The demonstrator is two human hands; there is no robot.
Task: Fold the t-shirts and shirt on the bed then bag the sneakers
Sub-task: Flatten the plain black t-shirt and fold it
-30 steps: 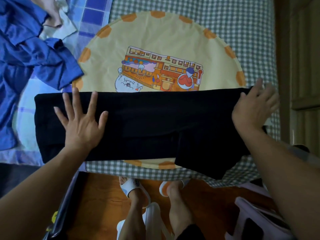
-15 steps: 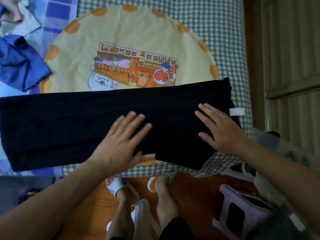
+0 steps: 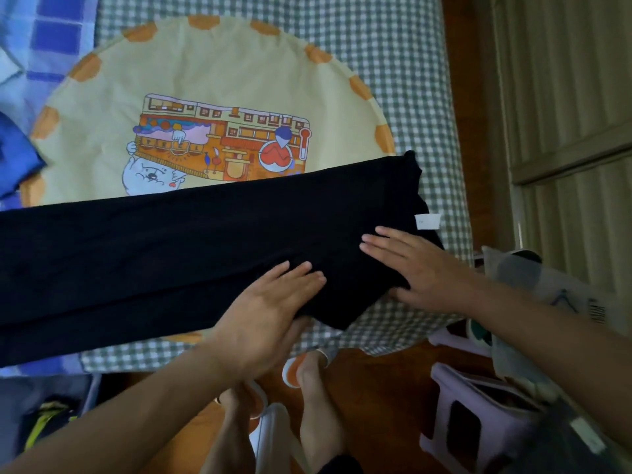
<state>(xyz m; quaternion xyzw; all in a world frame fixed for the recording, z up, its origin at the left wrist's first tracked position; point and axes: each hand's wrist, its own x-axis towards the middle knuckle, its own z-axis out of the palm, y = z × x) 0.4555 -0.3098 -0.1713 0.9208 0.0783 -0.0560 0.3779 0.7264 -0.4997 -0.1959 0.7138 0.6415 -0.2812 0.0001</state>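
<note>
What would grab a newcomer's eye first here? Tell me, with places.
The black t-shirt, folded into a long band, lies across the near edge of the bed, with the left hand and right hand pressing flat on its right end. Behind it, a round yellow cloth with an orange cartoon print covers the green checked sheet. A lilac stool stands on the floor at lower right.

black t-shirt [image 3: 171, 254], folded into long band, flat across bed [image 3: 393, 63]

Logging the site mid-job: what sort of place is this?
Most likely a home bedroom: a bed under a checked sheet, a black t-shirt being folded on it, a plastic stool on the wooden floor.
</note>
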